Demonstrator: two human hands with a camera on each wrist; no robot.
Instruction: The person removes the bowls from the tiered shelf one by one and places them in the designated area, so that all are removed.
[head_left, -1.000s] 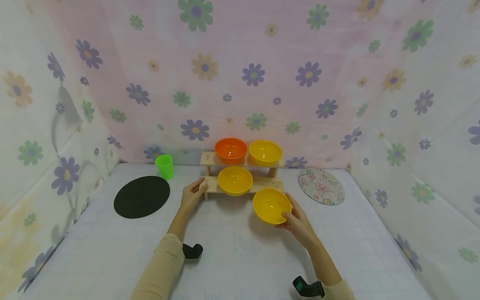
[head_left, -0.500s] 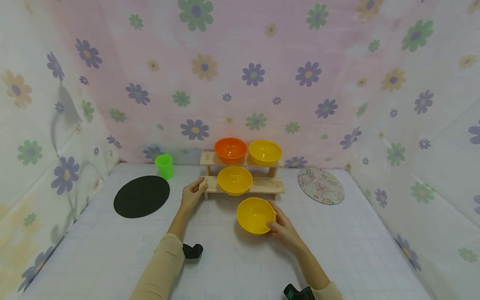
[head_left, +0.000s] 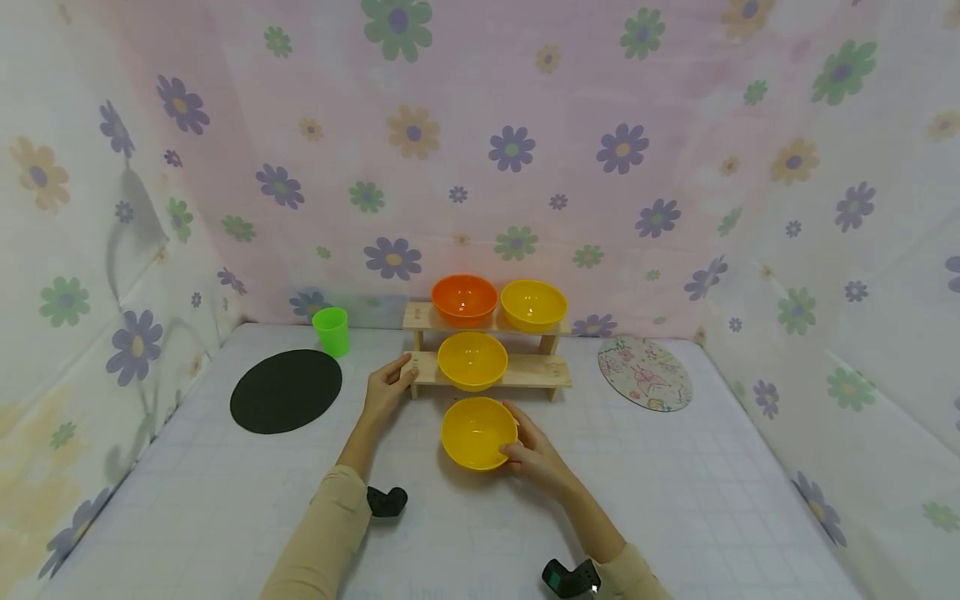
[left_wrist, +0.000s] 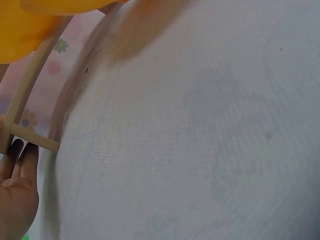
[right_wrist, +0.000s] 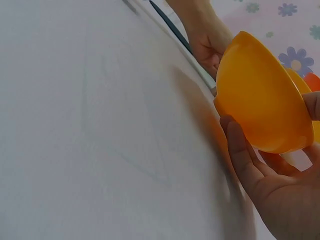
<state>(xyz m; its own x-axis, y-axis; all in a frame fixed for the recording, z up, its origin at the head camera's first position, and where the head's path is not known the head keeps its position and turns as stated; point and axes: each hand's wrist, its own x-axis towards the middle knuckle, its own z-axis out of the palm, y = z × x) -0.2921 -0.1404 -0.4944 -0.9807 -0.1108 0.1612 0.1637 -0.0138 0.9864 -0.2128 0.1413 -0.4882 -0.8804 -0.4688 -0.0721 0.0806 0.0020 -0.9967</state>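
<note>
My right hand [head_left: 543,461] holds a yellow bowl [head_left: 477,433] in front of the two-step wooden rack [head_left: 534,372]. In the right wrist view the thumb lies over the rim of that bowl [right_wrist: 260,100], the fingers spread under its base, and a shadow falls on the cloth below. With my left hand [head_left: 384,393] I grip the left end of the rack's lower step; its fingers [left_wrist: 29,162] reach under the board. Another yellow bowl [head_left: 472,362] sits on the lower step. Up on the top step stand an orange bowl [head_left: 464,301] and a further yellow bowl [head_left: 534,306].
To the left lies a black round mat [head_left: 287,392], with a green cup [head_left: 332,332] behind it. A patterned round mat [head_left: 645,373] is at the right. Flowered cloth walls [head_left: 570,233] enclose the white-covered table [head_left: 465,542] at the back and sides.
My right hand has carried the yellow bowl leftward and slightly nearer me, from the rack's right end to in front of its middle. The left hand has stayed on the rack.
</note>
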